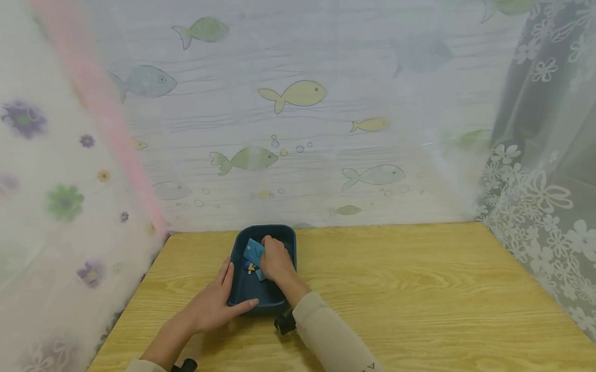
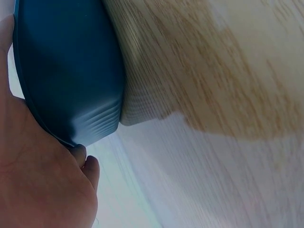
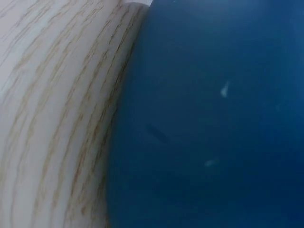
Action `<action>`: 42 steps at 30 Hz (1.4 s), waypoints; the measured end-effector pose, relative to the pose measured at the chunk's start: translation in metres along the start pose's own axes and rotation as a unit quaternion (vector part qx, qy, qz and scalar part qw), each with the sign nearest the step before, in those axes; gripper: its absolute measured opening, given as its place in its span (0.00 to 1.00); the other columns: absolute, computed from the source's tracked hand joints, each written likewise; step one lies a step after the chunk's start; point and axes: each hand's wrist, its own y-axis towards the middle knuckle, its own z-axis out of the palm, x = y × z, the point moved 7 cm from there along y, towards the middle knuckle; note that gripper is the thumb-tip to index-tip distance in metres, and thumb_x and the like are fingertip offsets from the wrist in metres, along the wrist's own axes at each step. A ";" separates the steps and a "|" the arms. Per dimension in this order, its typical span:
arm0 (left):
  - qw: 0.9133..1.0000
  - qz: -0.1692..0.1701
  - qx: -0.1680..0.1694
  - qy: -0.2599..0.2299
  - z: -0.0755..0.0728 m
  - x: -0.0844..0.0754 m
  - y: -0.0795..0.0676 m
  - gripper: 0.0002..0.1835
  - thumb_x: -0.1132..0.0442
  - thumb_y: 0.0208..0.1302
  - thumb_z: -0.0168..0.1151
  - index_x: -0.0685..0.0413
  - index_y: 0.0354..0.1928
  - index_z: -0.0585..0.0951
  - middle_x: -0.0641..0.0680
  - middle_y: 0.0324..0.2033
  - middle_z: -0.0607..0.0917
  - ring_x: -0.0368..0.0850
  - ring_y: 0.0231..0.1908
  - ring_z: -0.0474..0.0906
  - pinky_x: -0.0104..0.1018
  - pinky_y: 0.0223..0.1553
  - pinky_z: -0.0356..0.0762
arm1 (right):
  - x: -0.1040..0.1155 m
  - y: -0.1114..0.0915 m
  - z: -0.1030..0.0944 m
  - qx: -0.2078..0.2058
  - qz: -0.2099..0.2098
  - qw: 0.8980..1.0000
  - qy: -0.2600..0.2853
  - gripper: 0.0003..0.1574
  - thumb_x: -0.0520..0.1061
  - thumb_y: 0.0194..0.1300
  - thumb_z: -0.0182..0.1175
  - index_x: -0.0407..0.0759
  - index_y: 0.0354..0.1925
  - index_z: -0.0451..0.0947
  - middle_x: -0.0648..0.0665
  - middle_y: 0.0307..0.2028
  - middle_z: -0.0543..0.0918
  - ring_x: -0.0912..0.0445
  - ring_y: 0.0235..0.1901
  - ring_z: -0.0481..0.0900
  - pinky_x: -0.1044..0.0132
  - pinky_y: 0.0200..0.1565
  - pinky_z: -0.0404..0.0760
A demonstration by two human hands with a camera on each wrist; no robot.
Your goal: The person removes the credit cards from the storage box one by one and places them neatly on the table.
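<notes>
A dark blue plastic bin (image 1: 252,290) stands on the wooden table. Against its near left corner rests my left hand (image 1: 209,307), the thumb stretched along the near rim and the fingers along the left side. The left wrist view shows this hand (image 2: 42,166) touching the bin (image 2: 71,61). My right hand (image 1: 277,260) reaches into the bin and pinches a blue card (image 1: 253,252) with a small pale square on it. Below lie a small yellow-and-blue piece (image 1: 251,267) and a light blue piece (image 1: 260,275), partly hidden by the hand. Only the bin's blue wall (image 3: 204,123) and table fill the right wrist view.
The wood-grain table (image 1: 405,292) extends to the right of the bin. Behind it hangs a fish-patterned curtain (image 1: 323,59), with flowered sheets on the left (image 1: 41,162) and right (image 1: 565,215). Black wrist mounts (image 1: 185,371) sit under both forearms.
</notes>
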 end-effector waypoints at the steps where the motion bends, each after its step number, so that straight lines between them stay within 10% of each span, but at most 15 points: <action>1: 1.000 0.000 -0.001 0.000 0.000 0.000 0.000 0.65 0.23 0.63 0.55 0.65 0.81 0.39 0.62 0.81 0.35 0.67 0.77 0.49 0.63 0.70 0.60 | 0.001 0.000 -0.001 -0.006 -0.002 1.000 0.002 0.17 0.36 0.75 0.53 0.40 0.59 0.76 0.40 0.52 0.83 0.49 0.43 0.82 0.55 0.47 0.83; 19: 1.000 0.000 -0.007 0.004 -0.002 0.000 0.000 0.66 0.23 0.63 0.55 0.65 0.81 0.40 0.61 0.81 0.35 0.66 0.77 0.50 0.63 0.70 0.61 | -0.004 0.002 -0.001 -0.007 0.026 1.000 -0.005 0.14 0.41 0.71 0.64 0.38 0.53 0.80 0.40 0.42 0.85 0.53 0.32 0.78 0.59 0.36 0.81; 42: 1.000 0.001 -0.004 0.009 0.001 0.000 -0.001 0.66 0.21 0.62 0.53 0.64 0.81 0.40 0.61 0.81 0.34 0.66 0.77 0.50 0.63 0.70 0.61 | -0.004 0.000 0.014 0.048 0.027 0.983 -0.175 0.43 0.66 0.63 0.70 0.38 0.63 0.77 0.35 0.59 0.74 0.42 0.60 0.72 0.47 0.59 0.76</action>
